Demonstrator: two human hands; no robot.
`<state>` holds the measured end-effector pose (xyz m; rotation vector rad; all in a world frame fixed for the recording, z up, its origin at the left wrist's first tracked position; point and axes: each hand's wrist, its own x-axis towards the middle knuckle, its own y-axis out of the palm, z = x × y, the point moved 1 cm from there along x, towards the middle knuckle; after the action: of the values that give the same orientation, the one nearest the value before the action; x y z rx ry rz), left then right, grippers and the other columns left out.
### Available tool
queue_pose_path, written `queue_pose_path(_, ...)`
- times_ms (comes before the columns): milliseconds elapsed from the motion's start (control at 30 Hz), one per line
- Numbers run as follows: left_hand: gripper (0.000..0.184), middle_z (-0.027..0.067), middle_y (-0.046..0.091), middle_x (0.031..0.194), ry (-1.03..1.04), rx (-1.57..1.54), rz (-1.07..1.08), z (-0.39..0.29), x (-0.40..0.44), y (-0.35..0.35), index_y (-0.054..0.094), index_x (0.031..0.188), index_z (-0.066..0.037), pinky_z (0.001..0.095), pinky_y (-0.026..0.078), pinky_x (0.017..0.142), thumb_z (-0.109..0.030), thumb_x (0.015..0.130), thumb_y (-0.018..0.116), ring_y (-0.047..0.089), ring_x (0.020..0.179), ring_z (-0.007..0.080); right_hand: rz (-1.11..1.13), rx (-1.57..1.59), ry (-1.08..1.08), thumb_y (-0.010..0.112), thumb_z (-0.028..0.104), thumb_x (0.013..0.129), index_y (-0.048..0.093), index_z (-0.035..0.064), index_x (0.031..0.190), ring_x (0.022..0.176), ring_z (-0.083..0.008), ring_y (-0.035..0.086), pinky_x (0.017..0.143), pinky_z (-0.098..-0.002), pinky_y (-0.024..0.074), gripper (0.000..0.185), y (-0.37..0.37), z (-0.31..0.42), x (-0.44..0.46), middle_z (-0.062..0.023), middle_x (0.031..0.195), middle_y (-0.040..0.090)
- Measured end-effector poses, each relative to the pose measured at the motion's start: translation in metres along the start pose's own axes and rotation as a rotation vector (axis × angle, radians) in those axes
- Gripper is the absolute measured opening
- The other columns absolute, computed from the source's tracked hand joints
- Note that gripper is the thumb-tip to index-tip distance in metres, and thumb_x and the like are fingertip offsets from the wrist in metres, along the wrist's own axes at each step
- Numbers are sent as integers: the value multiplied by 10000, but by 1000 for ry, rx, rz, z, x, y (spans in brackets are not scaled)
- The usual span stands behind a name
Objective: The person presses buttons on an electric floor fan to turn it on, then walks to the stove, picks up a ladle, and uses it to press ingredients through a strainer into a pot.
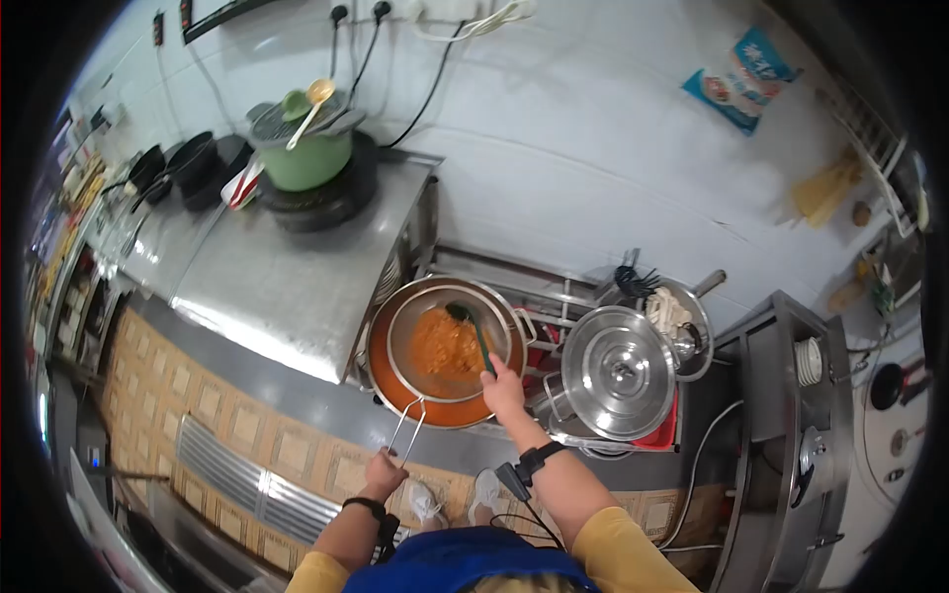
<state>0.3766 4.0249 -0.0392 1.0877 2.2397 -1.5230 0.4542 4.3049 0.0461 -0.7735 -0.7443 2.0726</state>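
My left hand (384,474) is closed around the wire handle of a round metal strainer (399,341). The strainer rests over a large pot (384,381) of orange-red liquid. Inside the strainer lies a wet, lumpy orange mass (443,346). My right hand (504,390) grips the green handle of a spatula-like utensil (476,324); its dark head touches the far side of the mass, and its exact shape is hard to make out.
To the right, a lidded steel pot (618,371) stands beside a pan (697,326) holding pale items. A steel counter (297,282) on the left bears a green pot (306,158) with a ladle on top. Steel shelving (776,395) stands at far right.
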Motion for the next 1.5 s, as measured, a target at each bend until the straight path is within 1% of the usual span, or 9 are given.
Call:
queue_pose_path(100, 477, 146, 632, 722, 69, -51, -50, 18, 11, 13, 566, 965, -46, 380, 495, 712, -182, 544, 745, 629, 757, 305, 45, 146, -36, 537, 281, 824, 505, 198, 1241, 967, -342, 572, 816, -433, 447, 427, 26, 1, 7, -186, 1014, 611)
queue_pose_path(200, 483, 146, 630, 723, 74, -5, -65, 15, 8, 12, 560, 979, -53, 387, 493, 705, -190, 554, 743, 628, 760, 309, 103, 64, -97, 536, 282, 824, 501, 201, 1240, 919, -352, 587, 798, -429, 456, 426, 26, 13, -2, -191, 953, 624)
queue_pose_path(300, 491, 149, 632, 742, 17, -38, -63, 12, 6, 13, 553, 994, -62, 392, 489, 712, -191, 560, 742, 627, 775, 308, 99, -62, -212, 547, 242, 823, 487, 177, 1260, 804, -345, 608, 723, -390, 471, 445, 12, 31, -26, -212, 834, 626)
queue_pose_path(400, 515, 208, 619, 947, -63, -71, 77, -3, -2, -1, 522, 1082, -57, 402, 467, 808, -188, 616, 698, 598, 923, 345, 162, -292, -269, 523, 282, 829, 405, 235, 1302, 699, -351, 610, 645, -453, 473, 490, 1, 36, -52, -162, 753, 634)
queue_pose_path(600, 544, 223, 613, 972, -21, -102, 65, -7, -8, -6, 510, 1113, -38, 403, 461, 824, -180, 625, 705, 588, 954, 355, 110, -302, -450, 528, 265, 828, 372, 243, 1329, 570, -350, 585, 545, -470, 452, 525, -2, -6, -91, -137, 632, 602)
queue_pose_path(833, 566, 226, 608, 996, -9, -126, 59, -2, -5, -2, 508, 1102, -36, 398, 450, 842, -242, 633, 747, 571, 982, 364, 143, -303, -415, 530, 252, 824, 378, 238, 1328, 581, -350, 589, 546, -460, 458, 527, -18, -41, -128, -154, 641, 604)
queue_pose_path(933, 528, 103, 632, 727, 27, -135, -55, 14, 7, 18, 539, 1002, -94, 373, 481, 700, -236, 553, 778, 623, 760, 278, 146, -317, -437, 515, 259, 831, 331, 239, 1352, 580, -349, 591, 529, -450, 461, 553, -22, -56, -132, -156, 629, 598)
queue_pose_path(1100, 466, 100, 632, 713, 16, -144, -44, 17, 9, 22, 540, 965, -101, 367, 483, 688, -157, 555, 755, 625, 746, 269, 225, -541, -343, 508, 265, 842, 321, 216, 1357, 582, -343, 598, 530, -448, 465, 550, -28, -39, -122, -153, 653, 609)
queue_pose_path(1500, 392, 99, 625, 715, -9, -155, -28, 9, 6, 19, 535, 924, -93, 375, 479, 684, -103, 569, 702, 619, 741, 276, 183, -484, -291, 503, 267, 847, 365, 188, 1339, 638, -331, 614, 598, -434, 481, 517, 6, -2, -65, -156, 694, 627)
